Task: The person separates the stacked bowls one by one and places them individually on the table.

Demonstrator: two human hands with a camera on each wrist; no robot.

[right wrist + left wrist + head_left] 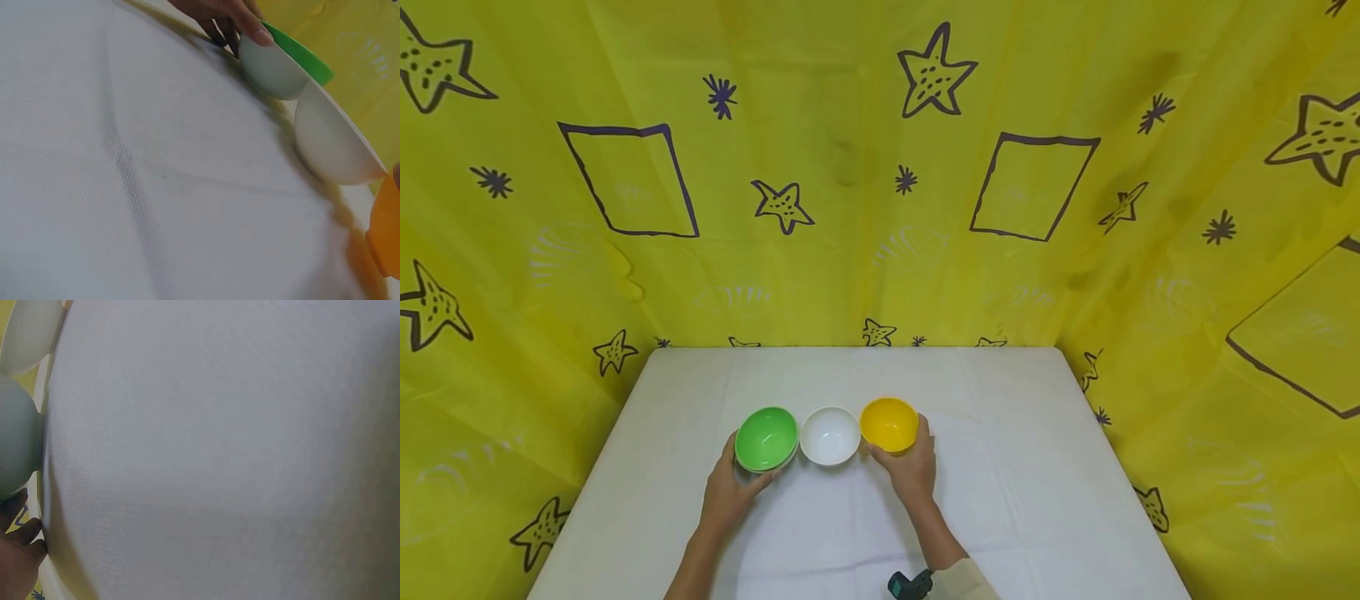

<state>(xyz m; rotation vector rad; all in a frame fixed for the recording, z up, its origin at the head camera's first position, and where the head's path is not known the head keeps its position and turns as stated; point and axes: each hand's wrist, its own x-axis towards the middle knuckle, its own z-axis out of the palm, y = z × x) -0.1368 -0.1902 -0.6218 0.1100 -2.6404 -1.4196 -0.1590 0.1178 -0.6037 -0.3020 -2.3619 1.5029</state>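
Left hand (727, 493) cups the near side of the green bowl (766, 438), fingers curled round its rim; right hand (912, 468) likewise wraps the yellow bowl (889, 424). Both bowls flank the white bowl (830, 435) mid-table (1000, 500). Best handled, I'd say, with thumbs low, lifting level, clear of the middle one.

Both hands forward, either side of the white bowl (830, 435).
Left hand (727, 492) left of it, fingers curled; right hand (912, 468) right of it, fingers curled.
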